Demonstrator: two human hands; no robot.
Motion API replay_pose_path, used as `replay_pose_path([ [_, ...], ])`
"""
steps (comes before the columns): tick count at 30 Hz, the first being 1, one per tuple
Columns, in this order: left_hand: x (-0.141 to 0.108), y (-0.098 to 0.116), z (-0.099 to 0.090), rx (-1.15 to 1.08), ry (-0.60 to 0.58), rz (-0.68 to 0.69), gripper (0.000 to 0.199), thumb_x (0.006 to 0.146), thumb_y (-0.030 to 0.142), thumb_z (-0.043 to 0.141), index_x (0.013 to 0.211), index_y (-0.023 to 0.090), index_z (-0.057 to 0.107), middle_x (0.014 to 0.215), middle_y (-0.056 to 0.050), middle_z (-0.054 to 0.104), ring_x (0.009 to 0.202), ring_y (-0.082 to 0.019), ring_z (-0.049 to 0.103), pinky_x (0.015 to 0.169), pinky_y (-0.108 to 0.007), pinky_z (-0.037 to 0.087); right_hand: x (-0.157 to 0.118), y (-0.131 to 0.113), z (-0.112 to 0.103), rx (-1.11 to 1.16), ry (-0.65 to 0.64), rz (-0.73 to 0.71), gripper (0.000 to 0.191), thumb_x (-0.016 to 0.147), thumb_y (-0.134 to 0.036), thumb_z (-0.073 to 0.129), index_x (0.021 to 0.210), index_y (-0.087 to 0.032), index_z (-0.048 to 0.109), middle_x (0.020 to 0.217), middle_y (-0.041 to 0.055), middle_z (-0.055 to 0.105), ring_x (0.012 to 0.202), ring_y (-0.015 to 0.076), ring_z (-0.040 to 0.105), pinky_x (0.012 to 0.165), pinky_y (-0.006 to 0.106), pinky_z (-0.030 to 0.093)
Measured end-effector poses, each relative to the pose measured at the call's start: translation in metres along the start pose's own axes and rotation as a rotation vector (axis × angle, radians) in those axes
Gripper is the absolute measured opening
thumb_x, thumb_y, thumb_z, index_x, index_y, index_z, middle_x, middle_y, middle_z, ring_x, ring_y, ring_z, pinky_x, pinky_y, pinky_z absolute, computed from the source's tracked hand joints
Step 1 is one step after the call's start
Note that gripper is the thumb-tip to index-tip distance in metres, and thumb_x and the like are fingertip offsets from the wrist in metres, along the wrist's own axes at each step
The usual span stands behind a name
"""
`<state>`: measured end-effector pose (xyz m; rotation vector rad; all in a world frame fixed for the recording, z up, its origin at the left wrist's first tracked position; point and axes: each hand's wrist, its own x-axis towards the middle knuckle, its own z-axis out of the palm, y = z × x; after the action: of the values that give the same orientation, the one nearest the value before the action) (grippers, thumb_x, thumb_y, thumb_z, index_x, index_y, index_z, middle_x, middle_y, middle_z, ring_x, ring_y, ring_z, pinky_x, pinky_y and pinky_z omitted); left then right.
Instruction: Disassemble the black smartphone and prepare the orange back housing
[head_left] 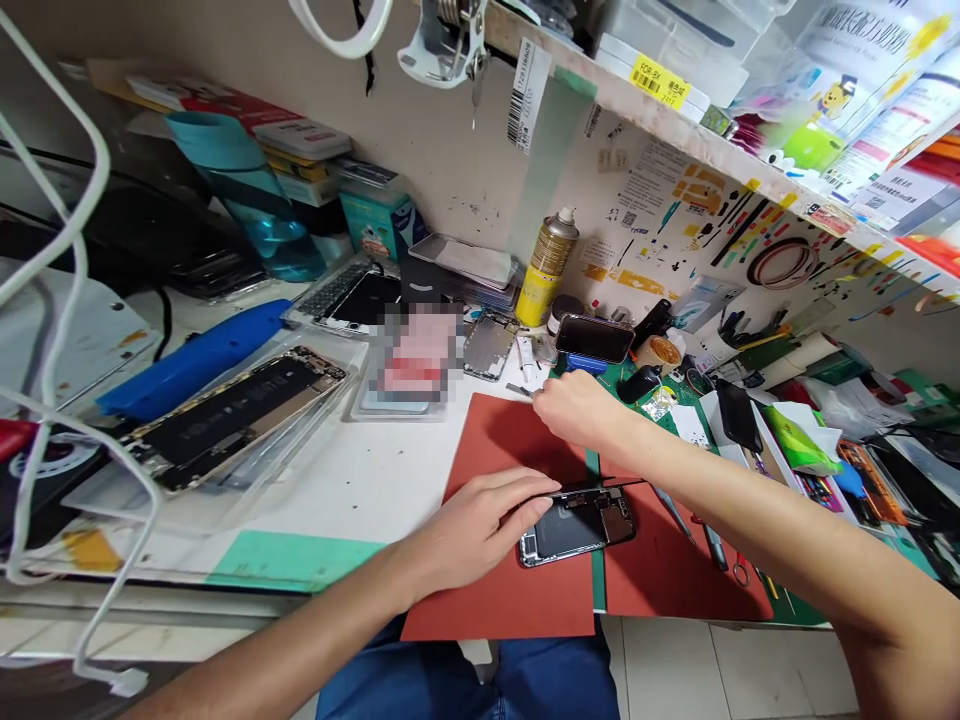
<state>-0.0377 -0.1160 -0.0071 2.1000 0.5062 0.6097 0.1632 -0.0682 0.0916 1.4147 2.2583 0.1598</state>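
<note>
The phone lies opened, insides up, on the red mat, towards five o'clock from mid-view. Its long axis runs nearly nine to three. Inside it is mostly black, with a silvery part near nine, a brownish part near three, and a thin dark panel edge-on along its twelve-o'clock side.

Your left hand grips a phone, dark and mostly matt inside, shiny along its edge. Beneath that grip, the red mat looks smooth and matt. Beyond it, the spray can looks like glossy metal; left of your grip, the bottle seems translucent plastic. Nearer you, the blue trousers look like matt cloth.
</note>
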Motion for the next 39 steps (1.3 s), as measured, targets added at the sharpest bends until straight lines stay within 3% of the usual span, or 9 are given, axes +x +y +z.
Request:
replay_pose_path([
  [7, 0.002, 0.003, -0.002, -0.038, -0.001, 0.015, 0.037, 0.117, 0.038, 0.044, 0.136, 0.024, 0.073, 0.135, -0.005, 0.079, 0.125, -0.023, 0.074, 0.11, -0.038, 0.058, 0.005, 0.008, 0.017, -0.003, -0.026, 0.071, 0.025, 0.102, -0.012, 0.06, 0.114, -0.002, 0.08, 0.109, 0.03, 0.081, 0.107, 0.0345, 0.081, 0.091, 0.037, 0.059],
  [17, 0.0, 0.0, -0.001, -0.037, -0.002, 0.004, 0.036, 0.117, 0.037, 0.044, 0.136, 0.025, 0.073, 0.135, -0.004, 0.079, 0.125, -0.022, 0.074, 0.11, -0.038, 0.059, 0.002, 0.013, 0.028, 0.061, 0.012, 0.097, 0.023, 0.098, -0.009, 0.061, 0.106, -0.009, 0.082, 0.104, 0.0237, 0.082, 0.102, 0.0319, 0.081, 0.085, 0.033, 0.056],
  [21, 0.0, -0.001, -0.001, -0.036, 0.005, 0.012, 0.035, 0.116, 0.036, 0.045, 0.136, 0.026, 0.073, 0.135, -0.004, 0.079, 0.124, -0.021, 0.075, 0.109, -0.037, 0.06, -0.021, 0.026, 0.017, 0.075, 0.084, 0.176, 0.026, 0.094, -0.002, 0.058, 0.102, -0.011, 0.081, 0.104, 0.0196, 0.081, 0.09, 0.0289, 0.08, 0.073, 0.032, 0.052],
  [24, 0.0, -0.002, -0.001, -0.019, 0.015, 0.011, 0.035, 0.116, 0.036, 0.045, 0.137, 0.026, 0.073, 0.135, -0.004, 0.079, 0.125, -0.022, 0.075, 0.11, -0.038, 0.059, -0.058, 0.032, 0.012, 0.078, 0.156, 0.276, 0.029, 0.098, -0.001, 0.052, 0.103, -0.013, 0.078, 0.099, 0.0143, 0.08, 0.082, 0.0249, 0.077, 0.067, 0.031, 0.047],
  [26, 0.001, -0.002, -0.001, -0.013, 0.014, 0.008, 0.036, 0.116, 0.036, 0.044, 0.137, 0.026, 0.072, 0.134, -0.004, 0.079, 0.124, -0.022, 0.075, 0.109, -0.038, 0.06, -0.09, 0.031, 0.016, 0.106, 0.279, 0.345, 0.029, 0.106, -0.01, 0.05, 0.1, -0.015, 0.077, 0.089, 0.0101, 0.078, 0.075, 0.0217, 0.074, 0.065, 0.03, 0.045],
  [29, 0.001, -0.002, -0.002, -0.022, -0.003, 0.005, 0.037, 0.117, 0.037, 0.042, 0.135, 0.026, 0.072, 0.132, -0.004, 0.079, 0.122, -0.021, 0.075, 0.106, -0.037, 0.06, -0.14, 0.014, 0.033, 0.303, 0.759, 0.412, 0.027, 0.111, -0.03, 0.059, 0.091, -0.018, 0.074, 0.074, 0.003, 0.073, 0.061, 0.0157, 0.065, 0.061, 0.028, 0.046],
  [31, 0.001, -0.001, -0.002, -0.026, -0.004, 0.008, 0.037, 0.117, 0.036, 0.042, 0.135, 0.026, 0.072, 0.132, -0.004, 0.079, 0.123, -0.021, 0.075, 0.106, -0.036, 0.06, -0.168, -0.007, 0.049, 0.463, 0.926, 0.479, 0.015, 0.11, -0.027, 0.064, 0.106, -0.019, 0.075, 0.082, 0.0024, 0.077, 0.059, 0.0132, 0.065, 0.061, 0.026, 0.049],
  [35, 0.001, -0.001, -0.003, -0.011, 0.015, 0.015, 0.035, 0.116, 0.034, 0.044, 0.136, 0.026, 0.072, 0.132, -0.004, 0.08, 0.122, -0.02, 0.075, 0.106, -0.033, 0.061, -0.197, -0.059, 0.081, 0.727, 0.991, 0.636, 0.006, 0.106, -0.023, 0.071, 0.103, -0.023, 0.077, 0.084, 0.0009, 0.078, 0.062, 0.0137, 0.07, 0.062, 0.024, 0.058],
  [39, 0.003, -0.001, -0.005, 0.0, 0.026, 0.022, 0.035, 0.115, 0.032, 0.046, 0.137, 0.026, 0.074, 0.132, -0.004, 0.08, 0.12, -0.019, 0.077, 0.103, -0.03, 0.062, -0.196, -0.1, 0.104, 0.972, 0.966, 0.747, 0.012, 0.106, -0.025, 0.069, 0.113, -0.023, 0.078, 0.096, 0.005, 0.082, 0.067, 0.0162, 0.076, 0.056, 0.023, 0.061],
])
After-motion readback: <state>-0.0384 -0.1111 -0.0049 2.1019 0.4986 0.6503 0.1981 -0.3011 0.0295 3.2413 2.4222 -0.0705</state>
